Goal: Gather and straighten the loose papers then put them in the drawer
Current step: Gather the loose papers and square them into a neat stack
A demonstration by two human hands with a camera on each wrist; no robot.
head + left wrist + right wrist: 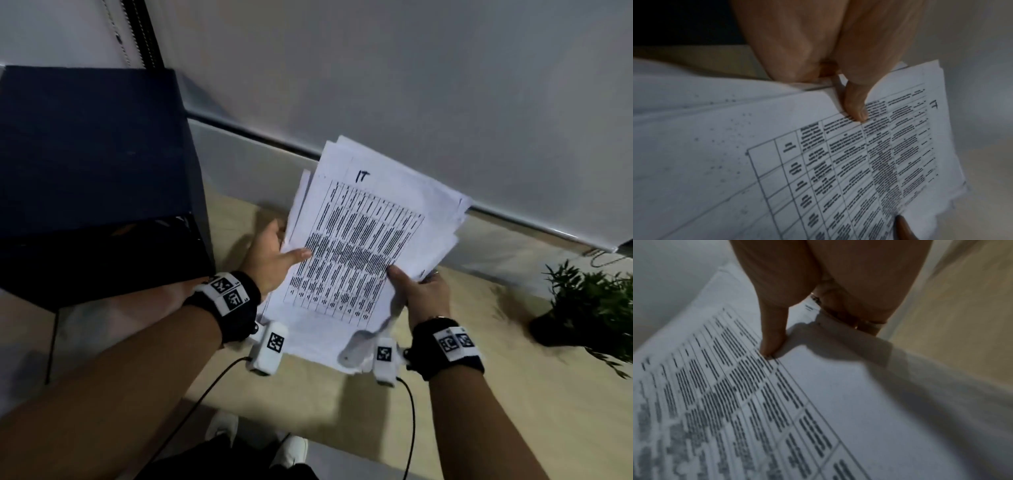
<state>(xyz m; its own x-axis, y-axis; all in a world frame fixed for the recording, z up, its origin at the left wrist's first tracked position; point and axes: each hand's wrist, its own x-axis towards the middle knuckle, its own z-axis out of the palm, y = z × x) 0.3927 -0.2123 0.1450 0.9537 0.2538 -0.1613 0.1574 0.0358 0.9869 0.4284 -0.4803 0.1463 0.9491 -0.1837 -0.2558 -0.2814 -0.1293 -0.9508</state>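
A loose stack of white papers (359,240) is held in the air in front of me; the top sheet carries a printed table headed "IT". My left hand (274,255) grips the stack's left edge, thumb on top and fingers beneath. My right hand (416,286) grips the lower right edge the same way. The sheets are fanned and uneven at the far end. In the left wrist view my left hand's thumb (855,107) presses on the papers (818,162). In the right wrist view the right thumb (772,340) pins the papers (818,394). No drawer is visible.
A dark blue box-like cabinet (92,171) stands at the left against the wall. A small potted plant (589,301) sits on the beige floor (513,394) at the right. A grey wall with a skirting strip (513,212) runs behind. My white shoes (294,448) show at the bottom.
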